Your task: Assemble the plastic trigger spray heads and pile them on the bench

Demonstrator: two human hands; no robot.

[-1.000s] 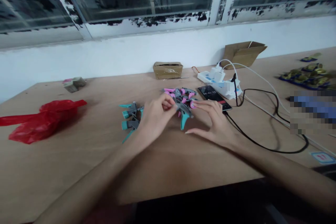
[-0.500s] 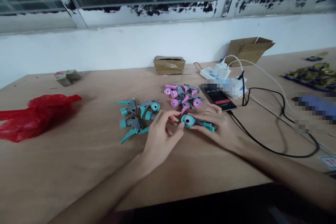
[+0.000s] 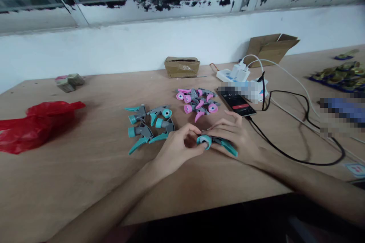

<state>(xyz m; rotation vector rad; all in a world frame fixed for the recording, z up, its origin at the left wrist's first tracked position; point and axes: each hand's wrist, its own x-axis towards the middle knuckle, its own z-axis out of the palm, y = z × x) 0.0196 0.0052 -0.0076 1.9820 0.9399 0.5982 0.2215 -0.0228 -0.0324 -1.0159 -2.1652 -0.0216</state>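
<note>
Between my hands is a grey and teal trigger sprayer head (image 3: 225, 145), its round teal collar facing me. My right hand (image 3: 241, 138) is closed over its grey body, hiding part of it. With thumb and fingers, my left hand (image 3: 182, 144) pinches the teal collar (image 3: 203, 141) from the left side. Left of my hands lie several more teal sprayer heads (image 3: 145, 133) in a loose group. Behind my hands sits a cluster of pink and grey sprayer heads (image 3: 198, 102).
A phone (image 3: 236, 102) with a cable lies behind my right hand, near a white power strip (image 3: 225, 76). Cardboard boxes (image 3: 182, 69) stand by the wall. On the left is a red plastic bag (image 3: 40, 125); gold-coloured parts (image 3: 342, 76) are at the far right.
My left thumb and fingers have closed in on the teal collar, where before they were apart beside it. The held sprayer head has tilted and shifted slightly towards me.
</note>
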